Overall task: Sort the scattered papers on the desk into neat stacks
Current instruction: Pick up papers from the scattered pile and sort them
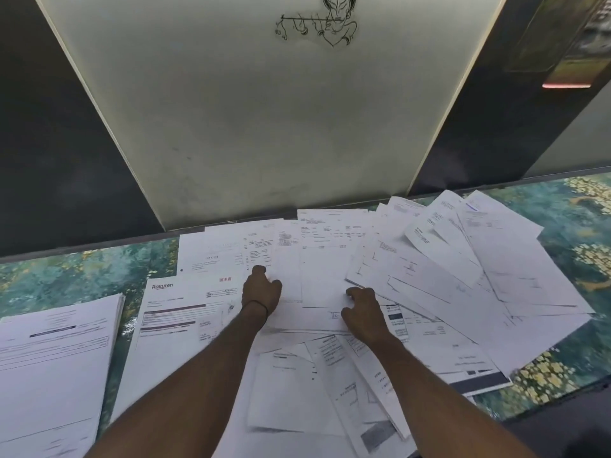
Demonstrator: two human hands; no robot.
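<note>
Both arms reach forward over a spread of scattered papers (463, 259) that covers the middle and right of the tabletop (562, 206), whose surface is teal-green with yellow flower patches.

The left hand (261, 289), with a thin dark band at the wrist, lies with bent fingers at the left edge of a plain white sheet (317, 285) in the middle of the pile. The right hand (362, 309) rests with curled fingers on the lower right part of the same sheet. Whether either hand pinches the paper or only presses on it cannot be told.

Just left of the left hand lies a sheet headed "Rakuten" (162, 286), with small red characters at its upper right that are too small to read. Behind it, a page (211, 257) carries the word "INVOICE". The print on the other pages is too blurred to read.

At the far left, apart from the loose sheets, sits a squared stack of papers (56, 358).

Behind the tabletop stands a pale wall panel (264, 110) with a black line drawing of a flute player (317, 24) near its top.
</note>
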